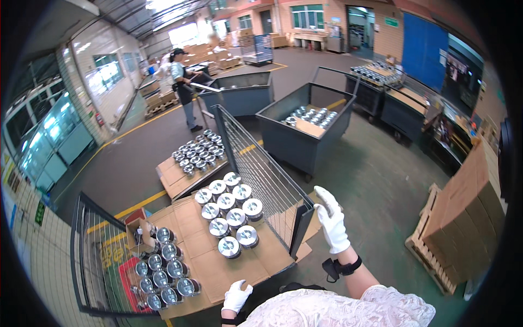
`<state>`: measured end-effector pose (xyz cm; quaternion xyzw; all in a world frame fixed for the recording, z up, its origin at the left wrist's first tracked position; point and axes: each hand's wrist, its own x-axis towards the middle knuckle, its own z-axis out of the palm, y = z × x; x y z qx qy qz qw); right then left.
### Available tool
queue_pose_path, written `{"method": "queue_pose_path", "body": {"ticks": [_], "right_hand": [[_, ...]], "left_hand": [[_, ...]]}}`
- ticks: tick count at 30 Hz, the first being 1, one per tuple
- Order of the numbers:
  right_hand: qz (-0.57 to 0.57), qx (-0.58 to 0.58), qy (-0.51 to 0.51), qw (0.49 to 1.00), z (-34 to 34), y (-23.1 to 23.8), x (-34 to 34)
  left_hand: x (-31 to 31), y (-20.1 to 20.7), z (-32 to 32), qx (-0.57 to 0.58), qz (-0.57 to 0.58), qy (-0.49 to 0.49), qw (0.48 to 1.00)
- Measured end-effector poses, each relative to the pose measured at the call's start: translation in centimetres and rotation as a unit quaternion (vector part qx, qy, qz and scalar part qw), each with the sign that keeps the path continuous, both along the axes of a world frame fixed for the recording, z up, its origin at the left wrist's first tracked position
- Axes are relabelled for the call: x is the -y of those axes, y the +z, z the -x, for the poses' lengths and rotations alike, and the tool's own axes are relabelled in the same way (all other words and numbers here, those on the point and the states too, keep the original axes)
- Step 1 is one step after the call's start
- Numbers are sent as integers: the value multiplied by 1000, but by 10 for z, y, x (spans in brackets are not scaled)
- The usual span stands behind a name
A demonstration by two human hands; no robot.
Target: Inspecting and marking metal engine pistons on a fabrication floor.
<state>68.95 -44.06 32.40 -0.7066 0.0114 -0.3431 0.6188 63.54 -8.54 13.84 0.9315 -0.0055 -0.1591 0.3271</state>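
My right hand (331,220), in a white glove, is raised beside the corner post (301,229) of the wire-sided cart. Its fingers are stretched out and it holds nothing. Lower down, my left hand (237,296), gloved too, is at the near edge of the cart's cardboard-covered deck (199,259). Its fingers are loosely bent and apart, with nothing visible in them. On the cardboard stand several shiny round metal pistons (236,218) in rows. Another group of pistons (160,278), with glassy-looking tops, stands at the deck's left side.
Beyond the mesh side (256,158) stands a dark grey bin cart (305,139) holding pistons. More pistons (199,151) rest on cardboard farther left. A person (182,82) stands at another bin (239,95). Stacked cartons (463,223) on a wooden pallet (427,245) are at right.
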Motion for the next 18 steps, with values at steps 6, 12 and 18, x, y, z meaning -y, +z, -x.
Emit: {"method": "queue_pose_path", "body": {"ticks": [6, 12, 18], "right_hand": [[107, 8, 30, 994, -25, 1, -15], [19, 30, -4, 999, -31, -8, -21], [48, 47, -28, 997, -35, -8, -21]], "left_hand": [[-22, 0, 37, -91, -41, 91, 991], [-28, -6, 51, -103, -65, 118, 986], [-15, 0, 35, -123, -39, 84, 988]]}}
